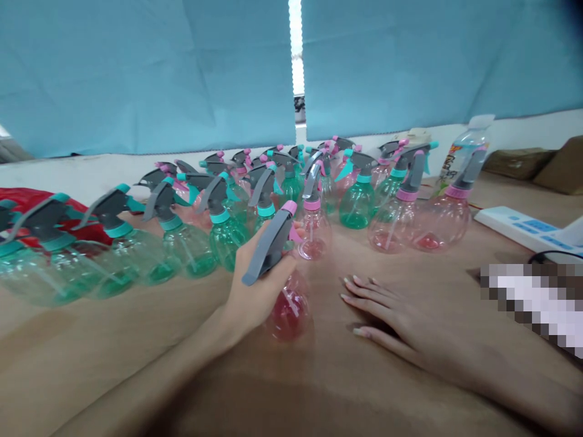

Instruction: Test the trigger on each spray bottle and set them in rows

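My left hand (255, 282) is wrapped round the neck of a pink spray bottle (289, 312) with a grey trigger head and pink nozzle. Its round, see-through body is low at the table, below my fingers; the collar is hidden by the hand. My right hand (387, 318) lies flat on the table, fingers spread, holding nothing. Just beyond the held bottle stands another pink spray bottle (313, 233). To the left runs a row of green spray bottles (194, 252) with turquoise collars.
More green and pink spray bottles crowd the back, among them a green one (357, 203) and a pink one (439, 221). At right are a labelled drink bottle (462, 152), a white power strip (523, 227) and cardboard (562, 167). Red material (91, 227) lies behind the left row.
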The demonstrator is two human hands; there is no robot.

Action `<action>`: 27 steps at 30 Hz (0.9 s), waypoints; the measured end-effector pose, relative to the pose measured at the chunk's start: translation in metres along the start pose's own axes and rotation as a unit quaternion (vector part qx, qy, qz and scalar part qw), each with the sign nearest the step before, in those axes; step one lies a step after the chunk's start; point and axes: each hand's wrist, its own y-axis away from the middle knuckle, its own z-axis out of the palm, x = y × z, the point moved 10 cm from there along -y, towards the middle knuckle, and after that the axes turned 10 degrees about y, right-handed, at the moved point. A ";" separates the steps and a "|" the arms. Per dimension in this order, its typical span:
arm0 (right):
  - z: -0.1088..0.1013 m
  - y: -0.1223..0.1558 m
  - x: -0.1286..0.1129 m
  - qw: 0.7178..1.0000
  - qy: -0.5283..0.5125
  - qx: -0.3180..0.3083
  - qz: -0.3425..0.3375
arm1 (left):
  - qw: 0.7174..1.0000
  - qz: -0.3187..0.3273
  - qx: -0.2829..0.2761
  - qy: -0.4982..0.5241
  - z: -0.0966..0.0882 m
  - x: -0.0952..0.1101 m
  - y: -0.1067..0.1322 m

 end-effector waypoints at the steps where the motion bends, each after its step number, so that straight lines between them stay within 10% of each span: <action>1: 0.000 0.000 0.000 1.000 0.005 0.000 0.000 | 1.000 0.000 -0.005 0.004 0.001 0.000 0.000; 27: -0.002 0.001 -0.001 1.000 -0.019 0.023 -0.002 | 1.000 0.006 -0.023 0.011 0.004 -0.001 0.000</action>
